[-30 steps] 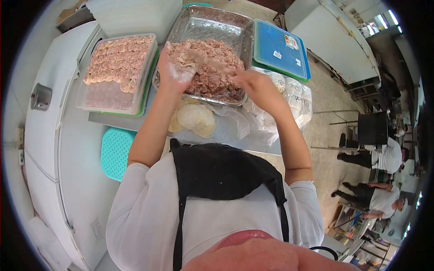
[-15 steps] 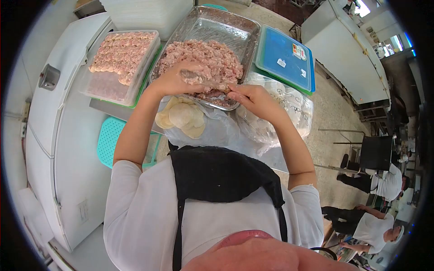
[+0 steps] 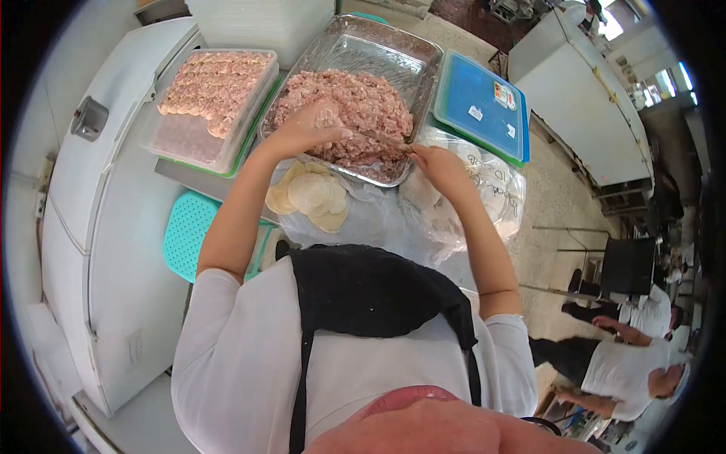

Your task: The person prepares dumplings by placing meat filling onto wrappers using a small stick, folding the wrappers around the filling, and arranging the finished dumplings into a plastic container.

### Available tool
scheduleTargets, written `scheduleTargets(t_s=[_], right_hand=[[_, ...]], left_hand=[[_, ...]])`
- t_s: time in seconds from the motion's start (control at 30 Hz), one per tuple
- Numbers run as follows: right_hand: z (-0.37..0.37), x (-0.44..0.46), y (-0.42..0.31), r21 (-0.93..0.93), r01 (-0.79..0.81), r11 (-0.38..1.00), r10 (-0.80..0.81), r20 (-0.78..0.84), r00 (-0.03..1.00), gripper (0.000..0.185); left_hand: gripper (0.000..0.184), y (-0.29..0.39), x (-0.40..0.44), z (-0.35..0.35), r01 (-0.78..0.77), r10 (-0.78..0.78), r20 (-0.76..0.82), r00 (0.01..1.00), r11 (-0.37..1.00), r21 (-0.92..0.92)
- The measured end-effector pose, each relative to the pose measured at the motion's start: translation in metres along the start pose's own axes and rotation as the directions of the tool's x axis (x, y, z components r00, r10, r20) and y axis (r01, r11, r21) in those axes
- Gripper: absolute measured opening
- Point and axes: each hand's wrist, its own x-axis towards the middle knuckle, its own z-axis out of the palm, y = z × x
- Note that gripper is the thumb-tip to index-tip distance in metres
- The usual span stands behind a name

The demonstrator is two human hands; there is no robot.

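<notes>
A metal tray (image 3: 426, 59) holds a heap of pinkish minced filling (image 3: 355, 98). My right hand (image 3: 439, 165), at the tray's near right corner, is closed on the end of a thin spatula (image 3: 384, 138) that points left over the filling. My left hand (image 3: 308, 130) is over the tray's near left part, its fingers curled around a small filled wrapper, partly hidden. Round pale wrappers (image 3: 308, 193) lie overlapping on plastic in front of the tray. To the left, a clear container (image 3: 178, 145) holds rows of filled dumplings (image 3: 215, 83).
Blue lidded box (image 3: 480, 102) stands right of the tray, with a bag of wrapped white packs (image 3: 484, 193) nearer me. A turquoise stool (image 3: 189, 234) is below the table's left edge. Two people (image 3: 628, 371) are at the far right.
The spatula has drawn back rightward from my left hand, and my left hand has opened slightly around the wrapper. The view has shifted a little. One person at the right has moved.
</notes>
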Motion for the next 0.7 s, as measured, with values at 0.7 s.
scheduleTargets(t_s=[0.7], right_hand=[[-0.075, 0.010, -0.199, 0.145, 0.144, 0.979, -0.113, -0.202, 0.973, 0.028]], left_hand=[[0.050, -0.064, -0.052, -0.134, -0.182, 0.205, 0.162, 0.965, 0.972, -0.150]])
